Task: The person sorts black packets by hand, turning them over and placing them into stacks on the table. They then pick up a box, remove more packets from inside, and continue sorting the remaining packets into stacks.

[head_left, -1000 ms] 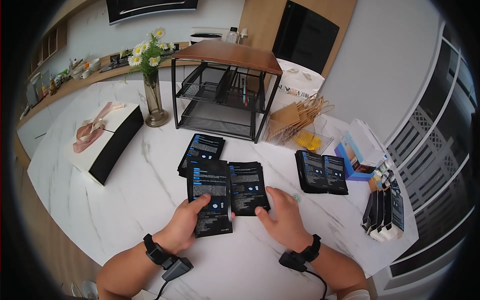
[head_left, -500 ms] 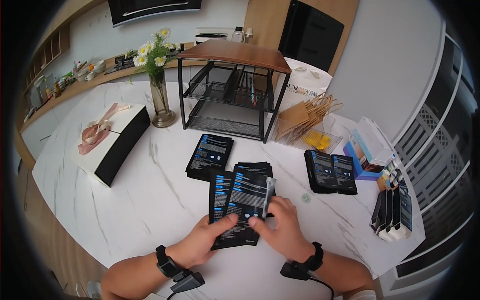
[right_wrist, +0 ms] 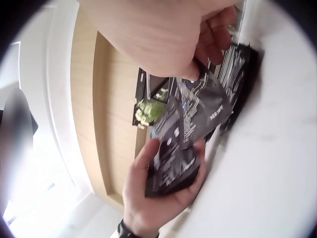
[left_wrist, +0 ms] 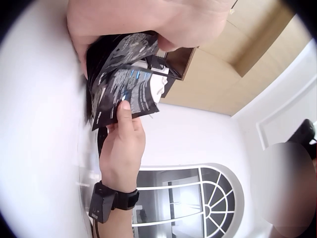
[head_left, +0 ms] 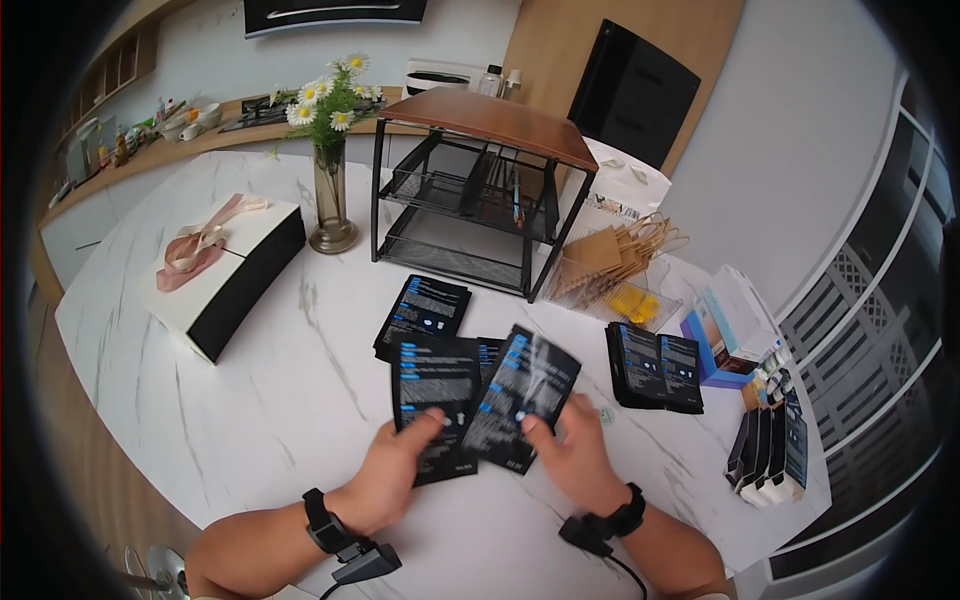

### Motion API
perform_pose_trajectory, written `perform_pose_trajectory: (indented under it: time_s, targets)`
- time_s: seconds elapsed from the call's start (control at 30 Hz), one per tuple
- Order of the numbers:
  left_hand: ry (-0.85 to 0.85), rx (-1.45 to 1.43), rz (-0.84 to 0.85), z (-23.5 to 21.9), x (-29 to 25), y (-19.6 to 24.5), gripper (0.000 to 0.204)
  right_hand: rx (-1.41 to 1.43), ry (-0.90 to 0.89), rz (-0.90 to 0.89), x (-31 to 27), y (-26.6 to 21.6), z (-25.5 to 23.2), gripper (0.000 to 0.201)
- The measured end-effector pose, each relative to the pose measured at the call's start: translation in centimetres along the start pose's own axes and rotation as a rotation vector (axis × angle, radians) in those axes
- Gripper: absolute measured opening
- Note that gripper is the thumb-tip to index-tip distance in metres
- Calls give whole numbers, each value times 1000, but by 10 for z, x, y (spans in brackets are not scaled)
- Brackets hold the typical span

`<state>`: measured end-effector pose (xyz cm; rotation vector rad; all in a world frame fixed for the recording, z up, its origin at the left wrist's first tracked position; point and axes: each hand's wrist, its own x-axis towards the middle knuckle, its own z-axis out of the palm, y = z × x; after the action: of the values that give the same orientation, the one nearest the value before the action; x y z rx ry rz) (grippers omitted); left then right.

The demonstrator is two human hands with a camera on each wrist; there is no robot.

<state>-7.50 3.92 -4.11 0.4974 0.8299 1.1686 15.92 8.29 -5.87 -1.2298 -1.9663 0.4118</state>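
In the head view my left hand (head_left: 385, 475) grips black foil packets (head_left: 435, 375) printed with white and blue text, thumb across the front. My right hand (head_left: 580, 460) pinches a single packet (head_left: 530, 385) between thumb and fingers. That packet is tilted to the right and overlaps the left-hand ones at its lower corner. The right wrist view shows the left thumb on one face of its packets (right_wrist: 171, 171) and fingers behind. Partly hidden behind both, more packets (head_left: 488, 350) lie on the table. A neat stack of the same packets (head_left: 425, 308) lies just beyond.
Two more packet piles (head_left: 655, 365) sit side by side at the right. Past them are stacked boxes (head_left: 735, 325) and several upright black-and-white cartons (head_left: 770, 455). A wire-drawer rack (head_left: 480, 190), flower vase (head_left: 333, 200) and ribboned box (head_left: 225, 270) stand on the marble table (head_left: 260, 420).
Both hands first held packets apart, then brought them together overlapping. Now my right hand has drawn one packet off to the right, tilted, while the left keeps its grip. The head view has shifted slightly.
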Motion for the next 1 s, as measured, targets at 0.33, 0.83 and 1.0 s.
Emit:
perform_pose_trajectory:
  time_s: [0.33, 0.83, 1.0]
  targets:
    - [37, 41, -6, -4, 0, 3, 24, -249, 96, 58, 10, 28, -8, 28]
    - [-15, 17, -80, -2, -5, -2, 27, -129, 55, 9, -4, 5, -7, 27]
    - [11, 45, -3, -4, -2, 11, 29, -163, 24, 17, 3, 34, -8, 30]
